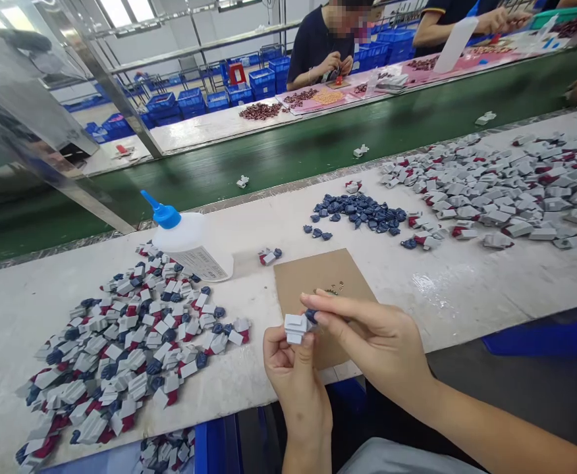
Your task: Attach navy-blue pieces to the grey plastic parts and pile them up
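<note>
Two hands meet just over the near edge of the table [441,289], at about six o'clock in the view. The left hand [293,378] comes up from below, and its thumb and bent fingers are closed on a grey part [294,327], which stands out above the thumb tip. The right hand [380,342] reaches in from four o'clock, and its thumb and first finger are pinched on a blue piece [311,315]. This piece is small and mostly covered by the fingertips. It touches the grey part at that part's two o'clock corner, so the two things sit between the tips of both hands. The other right fingers are loosely curled and hold nothing. Behind the hands, at twelve o'clock, a cardboard [318,276] square lies flat with some tiny metal bits on it. At ten o'clock from the hands a bottle [190,243] with a blue nozzle leans over. At nine o'clock is a wide heap [130,342] of grey, blue and red parts. At one o'clock lies a group of loose blue pieces [357,212], and at two o'clock a big spread of grey parts [506,191]. Beyond the table runs a green belt [269,164], and on its far side a co-worker [318,46] sits at another bench.
</note>
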Demonstrator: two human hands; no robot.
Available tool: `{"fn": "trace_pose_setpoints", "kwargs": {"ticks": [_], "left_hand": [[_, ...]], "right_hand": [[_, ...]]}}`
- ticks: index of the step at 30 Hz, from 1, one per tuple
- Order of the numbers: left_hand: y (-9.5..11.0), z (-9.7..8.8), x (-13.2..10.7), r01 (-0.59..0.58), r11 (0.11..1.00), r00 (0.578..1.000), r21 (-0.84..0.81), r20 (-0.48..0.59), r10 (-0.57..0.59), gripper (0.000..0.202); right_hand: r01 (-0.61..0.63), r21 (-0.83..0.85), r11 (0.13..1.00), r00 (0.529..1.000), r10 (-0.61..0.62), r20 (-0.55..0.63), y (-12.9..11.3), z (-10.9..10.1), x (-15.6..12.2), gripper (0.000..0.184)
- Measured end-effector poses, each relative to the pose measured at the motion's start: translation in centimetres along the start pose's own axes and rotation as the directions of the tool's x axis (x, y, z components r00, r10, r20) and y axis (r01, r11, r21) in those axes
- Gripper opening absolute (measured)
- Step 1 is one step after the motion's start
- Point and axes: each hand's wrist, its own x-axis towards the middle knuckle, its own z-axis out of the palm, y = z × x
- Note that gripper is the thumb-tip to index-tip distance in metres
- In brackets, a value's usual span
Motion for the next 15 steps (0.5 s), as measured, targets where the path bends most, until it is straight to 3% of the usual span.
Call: {"fn": "trace_pose_setpoints", "kwargs": {"ticks": [5,10,11,13,15], "left_hand": [[0.5,0.2,0.2,0.010,1.000,1.000,0.002,0.025,-0.010,0.017],[0.5,0.4,-0.2,-0.019,0.998,1.000,0.060,0.021,0.017,0.021],[0.5,0.4,-0.3,-0.045,0.996,0.998,0.080,0.052,0.041,0.021],[0.2,0.4,-0.6,-0.099,0.987,0.988,0.125,0.128,0.083,0.018],[0.0,0.2,-0.7,-0.139,0.976,0.979,0.166,0.172,0.110,0.015]], "right_hand": [[0.127,-0.056,0.990,0.988,-0.121,0.098,-0.5,-1.4,1.4,0.022],[0.081,0.094,0.992,0.996,-0.079,-0.035,-1.6,-2.0,4.0,0.031],[0.041,0.174,0.984,0.999,-0.041,-0.004,-1.8,-1.8,4.4,0.034],[-0.131,0.332,0.934,0.978,0.067,0.195,-1.9,-1.1,5.0,0.042],[-0.330,0.392,0.859,0.897,0.155,0.415,-2.0,-0.4,4.7,0.052]]}}
